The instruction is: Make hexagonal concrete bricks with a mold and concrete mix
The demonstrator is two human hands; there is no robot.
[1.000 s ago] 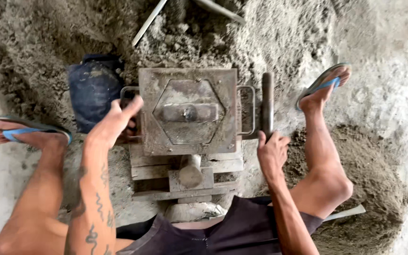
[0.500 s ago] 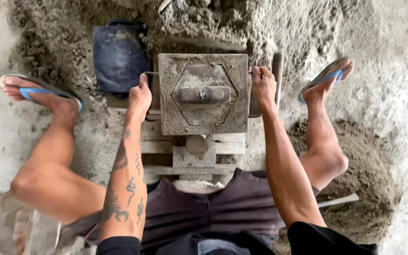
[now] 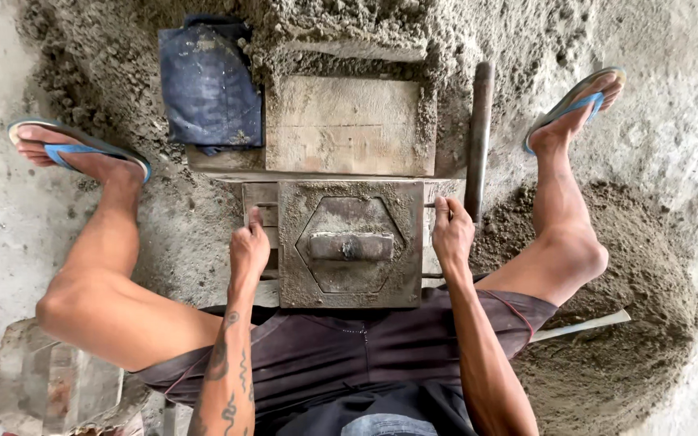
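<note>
Square metal mould [image 3: 350, 245] with hexagonal recess held between both hands, over lap. Left hand [image 3: 250, 246] fingers curled shut on left side handle; right hand [image 3: 450, 234] fingers wrapped round right handle: balanced two-sided grip keeps heavy mould level. Wooden board [image 3: 349, 125] lies beyond fingertips, in sand.

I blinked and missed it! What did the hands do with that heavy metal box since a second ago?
Both hands took the metal mould by its side handles: the left hand moved off its corner, the right hand came off the iron bar. They drew the mould towards the person, uncovering the wooden board. The blue cloth, bar and sandalled feet stayed put.
</note>
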